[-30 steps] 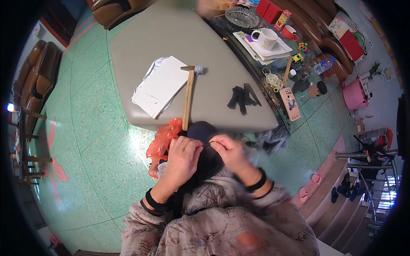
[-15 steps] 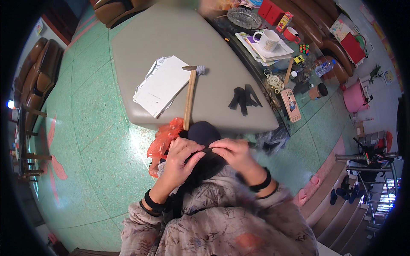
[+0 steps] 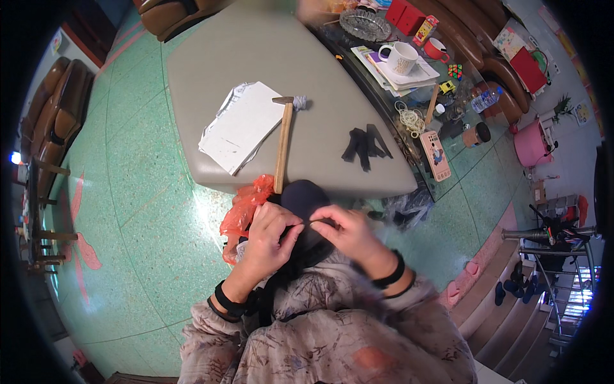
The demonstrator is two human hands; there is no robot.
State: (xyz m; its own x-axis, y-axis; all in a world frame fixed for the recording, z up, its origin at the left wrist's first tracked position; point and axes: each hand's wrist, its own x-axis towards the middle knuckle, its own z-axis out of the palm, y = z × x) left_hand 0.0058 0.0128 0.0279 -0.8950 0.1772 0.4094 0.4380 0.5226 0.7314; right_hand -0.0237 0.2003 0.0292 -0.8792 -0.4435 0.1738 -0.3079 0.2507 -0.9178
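In front of my lap, my left hand (image 3: 272, 233) and my right hand (image 3: 345, 232) are close together, each in a fingertip pinch. A dark piece of cloth (image 3: 307, 225) seems to be between them; against the dark clothing behind it, its outline is hard to make out. Just beyond lies a rounded navy shape (image 3: 306, 197), probably my covered knee. Beside my left hand hangs a crumpled red plastic bag (image 3: 240, 211). A wooden-handled hammer (image 3: 282, 147) rests on the grey padded seat (image 3: 307, 64), with several black cloth strips (image 3: 366, 147) to its right.
A stack of white sheets (image 3: 243, 128) lies left of the hammer, and a small grey bundle (image 3: 300, 103) touches its head. The glass table (image 3: 460, 121) at right holds a white mug (image 3: 400, 59), a phone (image 3: 435, 157) and a coil of cord (image 3: 410, 119). Steps (image 3: 505, 313) descend at lower right.
My right hand has shifted slightly left and its fingertips have drawn nearer to my left ones. Both hands remain pinched, and the things on the seat have stayed put.
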